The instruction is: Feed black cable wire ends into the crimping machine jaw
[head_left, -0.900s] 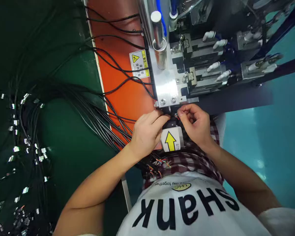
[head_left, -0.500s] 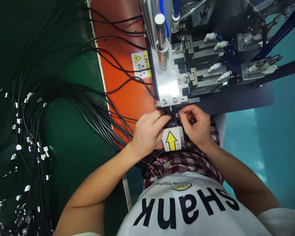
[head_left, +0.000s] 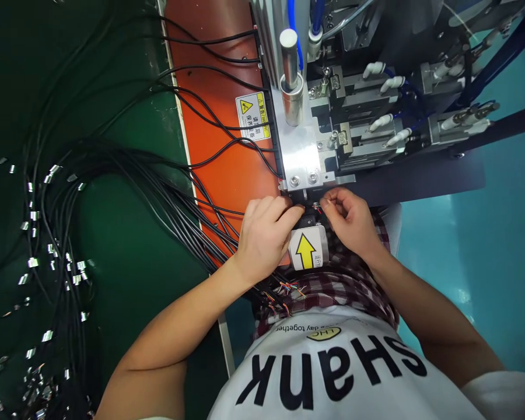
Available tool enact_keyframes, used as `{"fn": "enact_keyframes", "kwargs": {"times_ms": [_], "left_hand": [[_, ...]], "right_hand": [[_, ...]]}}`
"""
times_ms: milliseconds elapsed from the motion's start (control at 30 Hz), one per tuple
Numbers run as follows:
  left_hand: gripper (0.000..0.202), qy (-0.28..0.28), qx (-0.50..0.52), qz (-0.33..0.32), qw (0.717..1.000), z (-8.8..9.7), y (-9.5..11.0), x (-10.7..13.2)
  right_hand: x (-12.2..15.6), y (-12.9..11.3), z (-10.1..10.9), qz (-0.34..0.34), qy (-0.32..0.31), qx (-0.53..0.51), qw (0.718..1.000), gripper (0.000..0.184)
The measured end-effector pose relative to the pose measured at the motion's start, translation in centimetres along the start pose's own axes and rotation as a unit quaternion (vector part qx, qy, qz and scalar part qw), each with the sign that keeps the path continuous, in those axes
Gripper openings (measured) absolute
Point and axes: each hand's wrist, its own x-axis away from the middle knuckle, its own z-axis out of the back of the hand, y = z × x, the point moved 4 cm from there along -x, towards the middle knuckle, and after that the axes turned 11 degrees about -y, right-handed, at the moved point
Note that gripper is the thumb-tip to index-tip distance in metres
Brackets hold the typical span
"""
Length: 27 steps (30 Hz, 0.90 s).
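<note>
Just in front of the machine's metal block [head_left: 298, 154], my two hands meet at a small spot. My left hand [head_left: 266, 233] is closed, its thumb and forefinger pinching the end of a black cable that the fingers mostly cover. Thin coloured wires [head_left: 317, 207], some red, show between the hands. My right hand [head_left: 352, 224] pinches these wires between thumb and forefinger, the other fingers curled. Right below the fingertips is a black part of the machine bearing a white label with a yellow arrow [head_left: 305, 252].
A bundle of black cables [head_left: 157, 198] runs over the green table [head_left: 126, 245] and orange plate [head_left: 227, 186], with shiny metal ends [head_left: 76, 274] at left. Stripped coloured wire ends [head_left: 289, 289] lie near my lap. Pneumatic cylinders [head_left: 367, 146] stand at upper right.
My right hand has shifted very slightly, and a little more of the coloured wires shows between the hands. Both hands keep their pinch at the same spot.
</note>
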Motion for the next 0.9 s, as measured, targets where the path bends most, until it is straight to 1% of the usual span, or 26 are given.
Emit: {"fn": "enact_keyframes", "kwargs": {"times_ms": [67, 100, 200, 300, 367, 433, 467, 533, 567, 600, 633, 667, 733, 767, 833, 900], "left_hand": [[0.025, 0.009, -0.030, 0.008, 0.999, 0.1, 0.1, 0.1], [0.025, 0.008, -0.034, 0.009, 0.999, 0.1, 0.2, 0.1], [0.028, -0.006, 0.000, 0.004, 1.000, -0.1, 0.2, 0.1], [0.029, -0.004, 0.032, 0.000, 0.999, -0.2, 0.2, 0.2], [0.028, -0.002, 0.035, -0.001, 0.999, -0.3, 0.1, 0.2], [0.028, -0.002, 0.037, -0.003, 0.999, -0.3, 0.1, 0.2], [0.028, -0.003, 0.037, -0.003, 0.999, -0.3, 0.1, 0.2], [0.028, -0.005, 0.035, -0.002, 0.999, -0.2, 0.1, 0.2], [0.027, -0.005, 0.034, -0.002, 0.999, -0.2, 0.1, 0.2], [0.027, -0.006, 0.034, -0.001, 0.999, -0.2, 0.1, 0.2], [0.027, -0.006, 0.035, -0.001, 0.999, -0.1, 0.1, 0.2], [0.027, -0.006, 0.037, -0.001, 0.999, -0.1, 0.1, 0.2], [0.027, -0.007, 0.040, 0.000, 0.999, -0.1, 0.1, 0.2], [0.028, -0.009, 0.041, 0.002, 0.999, -0.1, 0.1, 0.2], [0.029, -0.011, 0.042, 0.006, 0.999, -0.1, 0.1, 0.2], [0.030, -0.012, 0.040, 0.009, 0.999, -0.1, 0.2, 0.3]], "right_hand": [[0.2, 1.0, 0.0, -0.044, -0.015, -0.057, 0.997, 0.017], [0.5, 1.3, 0.0, -0.053, -0.011, -0.078, 0.995, 0.018], [1.8, 1.2, -0.1, -0.037, 0.013, -0.109, 0.993, 0.020], [2.6, 0.4, -0.6, -0.016, 0.010, -0.101, 0.995, 0.021], [2.8, -0.4, -0.7, 0.010, 0.028, -0.050, 0.998, 0.017], [2.9, -1.8, -0.4, 0.061, 0.062, 0.053, 0.995, 0.013], [2.9, -2.6, -0.2, 0.089, 0.074, 0.116, 0.986, 0.012], [2.9, -3.9, 0.1, 0.132, 0.081, 0.233, 0.960, 0.011], [2.9, -4.4, 0.3, 0.143, 0.080, 0.272, 0.948, 0.011], [2.7, -4.6, 0.5, 0.144, 0.077, 0.291, 0.943, 0.011], [2.4, -4.5, 0.8, 0.136, 0.065, 0.282, 0.947, 0.011], [2.0, -4.1, 1.0, 0.118, 0.044, 0.245, 0.961, 0.010], [1.2, -2.8, 1.2, 0.065, -0.013, 0.115, 0.991, 0.012], [0.8, -2.0, 1.2, 0.038, -0.037, 0.049, 0.997, 0.014], [0.4, -0.6, 1.1, -0.003, -0.058, -0.048, 0.997, 0.019], [0.4, 0.3, 1.1, -0.024, -0.045, -0.097, 0.994, 0.023]]}}
